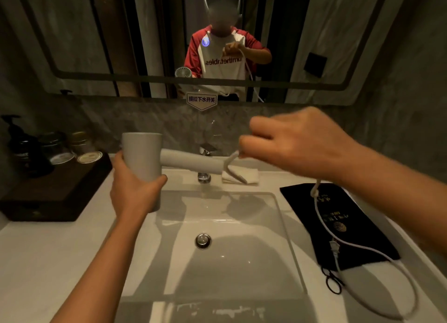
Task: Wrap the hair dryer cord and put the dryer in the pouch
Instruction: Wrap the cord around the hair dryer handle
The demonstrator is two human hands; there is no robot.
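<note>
— Grey plastic first, on our left: our left hand [135, 189] has its fingers [158, 180] wrapped around the barrel of the hair dryer [142, 158], held upright above the left rim of the sink [278, 201].

— And the handle?

— We see it jutting out to the right, roughly level, over the tap [204, 164]. That long axis is what we judge the next turns must go round.

— Where does the cord [321, 222] leave it?

— At the handle's right end, where it bends up into our right hand [297, 143]. Those fingers [260, 127] are curled shut, pinching the cord just beside the handle tip. So our right hand is the nearer one to the winding end.

— The rest of the cord?

— It drops below our right forearm, runs across the black pouch [309, 201] lying flat on the counter [43, 262], and loops near the front edge. The plug [333, 249] rests on the pouch.

— Room to move?

— Open air above the basin, we reckon. A folded white cloth [244, 176] sits behind the handle tip, and a dark wooden tray [55, 187] of jars stands well apart to the far left. The slack could drag the plug off the counter.
</note>
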